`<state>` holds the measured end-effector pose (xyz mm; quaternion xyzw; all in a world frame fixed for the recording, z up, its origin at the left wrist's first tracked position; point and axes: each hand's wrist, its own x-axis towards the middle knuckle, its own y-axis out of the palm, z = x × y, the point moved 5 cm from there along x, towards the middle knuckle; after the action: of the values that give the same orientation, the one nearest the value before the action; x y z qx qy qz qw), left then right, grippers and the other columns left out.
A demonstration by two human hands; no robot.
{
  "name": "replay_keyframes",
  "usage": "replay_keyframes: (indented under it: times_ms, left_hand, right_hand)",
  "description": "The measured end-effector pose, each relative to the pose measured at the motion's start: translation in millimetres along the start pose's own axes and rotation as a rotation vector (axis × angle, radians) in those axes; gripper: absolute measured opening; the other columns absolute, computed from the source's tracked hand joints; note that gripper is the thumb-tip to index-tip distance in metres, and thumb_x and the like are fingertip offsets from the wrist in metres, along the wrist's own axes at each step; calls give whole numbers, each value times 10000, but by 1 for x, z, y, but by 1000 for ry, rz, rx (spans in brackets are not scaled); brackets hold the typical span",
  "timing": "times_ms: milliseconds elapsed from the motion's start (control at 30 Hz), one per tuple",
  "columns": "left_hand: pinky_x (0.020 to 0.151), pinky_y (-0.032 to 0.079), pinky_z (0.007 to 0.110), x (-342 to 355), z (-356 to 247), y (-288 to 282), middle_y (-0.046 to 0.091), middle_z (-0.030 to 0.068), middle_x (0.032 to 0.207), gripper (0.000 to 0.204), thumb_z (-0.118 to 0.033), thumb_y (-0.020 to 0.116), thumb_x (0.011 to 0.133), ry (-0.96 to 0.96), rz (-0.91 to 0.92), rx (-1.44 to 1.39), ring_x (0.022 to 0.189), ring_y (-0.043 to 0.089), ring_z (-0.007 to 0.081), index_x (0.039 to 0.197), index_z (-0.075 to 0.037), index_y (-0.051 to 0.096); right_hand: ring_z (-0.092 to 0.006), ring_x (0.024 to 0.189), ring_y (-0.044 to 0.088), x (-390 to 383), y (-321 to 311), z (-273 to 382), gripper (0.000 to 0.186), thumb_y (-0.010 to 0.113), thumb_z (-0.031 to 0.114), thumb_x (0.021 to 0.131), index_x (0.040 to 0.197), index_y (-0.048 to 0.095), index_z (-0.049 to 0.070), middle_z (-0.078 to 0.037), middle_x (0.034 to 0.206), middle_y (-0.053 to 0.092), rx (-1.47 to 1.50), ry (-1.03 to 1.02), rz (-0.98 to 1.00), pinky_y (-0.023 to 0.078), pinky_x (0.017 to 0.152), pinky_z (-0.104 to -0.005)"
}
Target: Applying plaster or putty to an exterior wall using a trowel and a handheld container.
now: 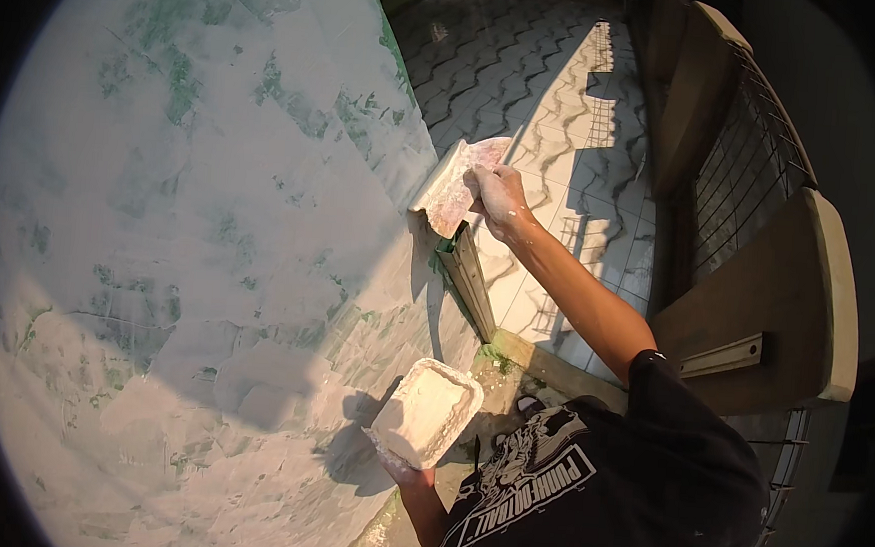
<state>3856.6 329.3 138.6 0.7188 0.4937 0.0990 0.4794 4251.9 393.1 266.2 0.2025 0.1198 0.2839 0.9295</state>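
The right hand reaches out from the lower right, the bare forearm running back toward five o'clock to a black printed shirt. Its fingers are closed around the back edge of a flat plastering trowel, whose blade is smeared with whitish-pink putty and pressed against the wall at its right-hand edge. The trowel sits a little above the picture's centre, at about one o'clock from it, tilted so its long side runs from eleven o'clock to five o'clock.

The left hand is low in the view, at six o'clock from the trowel. It supports from underneath a shallow rectangular tray filled with white putty; the fingers are mostly hidden beneath the tray, so only a putty-covered part of the hand shows, gripping the tray's lower edge. The tray is held close to the wall, well apart from the trowel.

The wall fills the left half of the view, coated in pale grey-white putty with green patches showing through, its lower part in shadow. At five o'clock from the trowel, just beside it, a narrow wooden strip runs down along the wall's edge to a wooden beam. Beyond, at twelve to one o'clock, lies a tiled floor with wavy dark lines, lit by sun. At three o'clock stands a railing of wire mesh between thick brown posts.
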Motion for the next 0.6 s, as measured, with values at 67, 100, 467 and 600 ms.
replay_keyframes:
  times_ms: [67, 100, 467, 600]
  left_hand:
    - [990, 362, 494, 3, 1, -3, 486, 130, 1268, 585, -512, 339, 909, -14, -1, 16, 1172, 460, 322, 1250, -50, 449]
    - [991, 361, 495, 3, 1, -5, 487, 129, 1267, 586, -514, 340, 909, 3, -3, 20, 1170, 462, 324, 1252, -52, 448]
    - [989, 357, 508, -11, -17, -34, 491, 121, 1259, 572, -511, 336, 909, 631, 136, 1489, 1162, 467, 322, 1257, -72, 449]
    - [990, 358, 500, -8, -17, -10, 496, 108, 1243, 578, -531, 335, 904, 431, 9, 1060, 1156, 469, 318, 1256, -87, 449]
  right_hand:
    - [-179, 655, 606, -3, -19, 1, 177, 522, 126, 869, 834, 586, -36, -88, 736, 597, -100, -159, -5, 495, 566, -310]
    - [-179, 655, 606, -7, -26, -5, 177, 522, 126, 869, 834, 586, -36, -88, 736, 597, -100, -160, -6, 495, 566, -310]
    - [-421, 763, 578, -65, 51, -66, 545, 515, 41, 756, 1285, 399, -23, -282, 843, 579, -736, -475, -67, 458, 676, -435]
    - [-406, 672, 565, -87, 42, -73, 528, 526, 38, 742, 1262, 444, -1, -269, 787, 578, -673, -592, 34, 462, 642, -407]
